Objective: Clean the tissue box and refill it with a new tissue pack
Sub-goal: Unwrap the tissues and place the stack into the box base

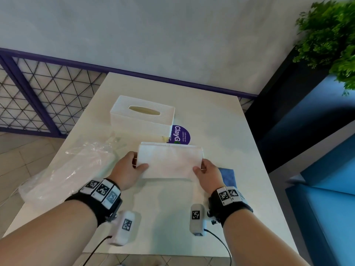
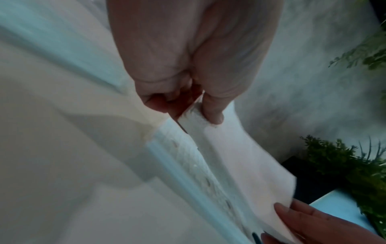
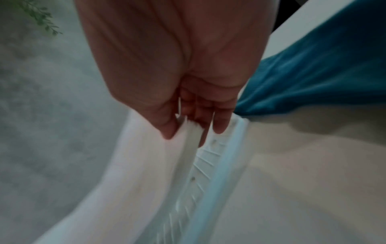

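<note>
A white stack of tissues point(image 1: 170, 162) is held flat between both hands at the middle of the table. My left hand point(image 1: 138, 163) pinches its left end, thumb on top and fingers below. At the right end, my right hand point(image 1: 200, 166) grips the same way. Both wrist views show the stack point(image 2: 240, 156) point(image 3: 146, 165) just above a ribbed white base tray point(image 2: 200, 166) point(image 3: 211, 165); whether they touch is unclear. The white woven tissue box cover point(image 1: 142, 114) stands behind, its oval slot up and nothing in it.
A crumpled clear plastic wrapper point(image 1: 76, 169) lies at the left of the white table point(image 1: 221, 121). A blue cloth point(image 1: 228, 176) sits by my right hand. A purple sticker point(image 1: 181, 134) shows behind the stack. Blue seating point(image 1: 326, 189) and a plant point(image 1: 330, 35) stand at the right.
</note>
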